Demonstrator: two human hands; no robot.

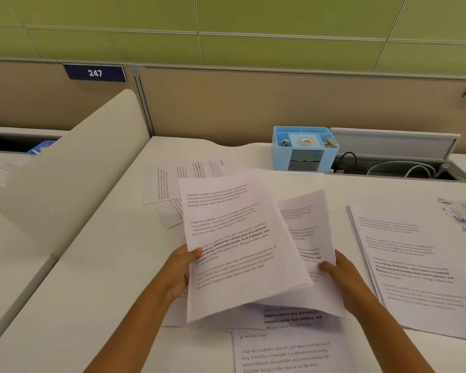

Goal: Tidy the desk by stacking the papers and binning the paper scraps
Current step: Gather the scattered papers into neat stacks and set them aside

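**Both hands hold printed sheets above a paper-strewn desk**

The long white desk (97,278) runs from the bottom edge up to a tan partition panel (280,103), with green wall panels (226,22) above it. A curved white side divider (73,170) stands at the left. On the right half of the desk lies a squared-up stack of white printed papers (414,265), well apart from the hands. Loose printed sheets (285,351) lie overlapping near the bottom edge, and more loose pages (167,184) sit farther back. The left hand (179,270) grips a large printed white sheet (234,246) by its left edge, thumb on top and fingers closed beneath it, holding it raised and tilted. The right hand (342,278) pinches a second printed sheet (307,224) at its right edge; this sheet lies partly under the first. A light blue plastic desk organiser (301,149) stands against the partition, beside an open cable tray (398,168). Crumpled white paper scraps (463,214) rest at the far right edge, touching the stack's far corner. A navy sign reading 247 (95,73) hangs on the partition.
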